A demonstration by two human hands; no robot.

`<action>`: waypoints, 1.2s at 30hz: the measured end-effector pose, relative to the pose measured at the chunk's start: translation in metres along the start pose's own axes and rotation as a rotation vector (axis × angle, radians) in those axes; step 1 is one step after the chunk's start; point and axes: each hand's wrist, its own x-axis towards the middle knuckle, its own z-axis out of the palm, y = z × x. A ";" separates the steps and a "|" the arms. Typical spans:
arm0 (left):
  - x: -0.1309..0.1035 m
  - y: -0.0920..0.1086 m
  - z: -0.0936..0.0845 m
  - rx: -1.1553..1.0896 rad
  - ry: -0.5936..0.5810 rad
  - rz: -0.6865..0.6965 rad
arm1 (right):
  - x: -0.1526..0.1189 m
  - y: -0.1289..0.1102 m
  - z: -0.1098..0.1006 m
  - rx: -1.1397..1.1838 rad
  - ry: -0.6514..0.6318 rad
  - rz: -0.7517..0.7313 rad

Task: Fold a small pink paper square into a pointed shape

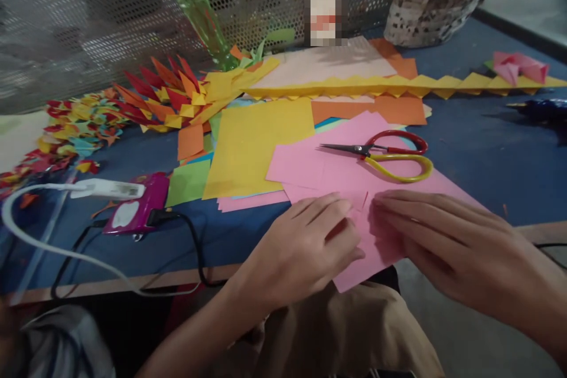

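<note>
Both my hands work on a small pink paper piece [357, 199] above a larger pink sheet [363, 280], which overhangs the table's front edge. My left hand [312, 242] has its fingers curled down onto the small piece from the left. From the other side my right hand [447, 233] brings its fingertips together at the piece's right edge; its thumb is hidden. Just beyond them, scissors [365, 150] with one red and one yellow handle lie on the pink paper, blades slightly apart and pointing left.
Yellow paper [261, 147] and other coloured sheets are stacked to the left. Behind runs a zigzag yellow strip [376, 87]. Folded paper pieces [84, 124] pile at far left. A purple power adapter [137, 207] trails cables. A pink paper flower [520, 67] and basket [436, 3] are at right.
</note>
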 end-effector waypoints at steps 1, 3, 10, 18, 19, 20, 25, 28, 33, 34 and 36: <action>-0.001 0.000 0.001 0.010 -0.006 -0.004 | 0.000 -0.001 0.001 -0.032 -0.007 -0.018; -0.002 0.001 0.002 0.007 0.001 -0.024 | 0.000 -0.003 0.000 -0.070 -0.018 -0.040; 0.000 0.001 -0.001 -0.122 -0.009 -0.133 | 0.006 0.000 -0.003 0.056 -0.025 -0.009; 0.004 -0.005 -0.002 -0.033 0.014 -0.124 | 0.012 -0.010 0.002 0.035 0.058 -0.064; 0.003 -0.005 -0.002 -0.020 0.034 -0.123 | 0.014 -0.012 0.003 0.031 0.056 -0.073; 0.002 -0.005 -0.002 -0.004 0.041 -0.111 | 0.016 -0.013 0.003 0.032 0.046 -0.079; -0.004 0.001 -0.004 0.054 0.009 -0.050 | 0.027 -0.014 0.002 0.078 -0.041 -0.076; -0.005 0.006 -0.004 0.069 0.039 -0.093 | 0.030 -0.017 0.002 0.100 -0.036 -0.027; -0.003 0.009 -0.001 0.035 0.078 -0.149 | 0.030 -0.022 0.004 0.013 -0.022 -0.016; -0.003 0.010 0.000 0.003 0.076 -0.170 | 0.030 -0.022 0.005 0.024 -0.018 -0.006; -0.003 0.011 0.001 -0.090 0.082 -0.238 | 0.031 -0.023 0.006 0.076 0.006 0.021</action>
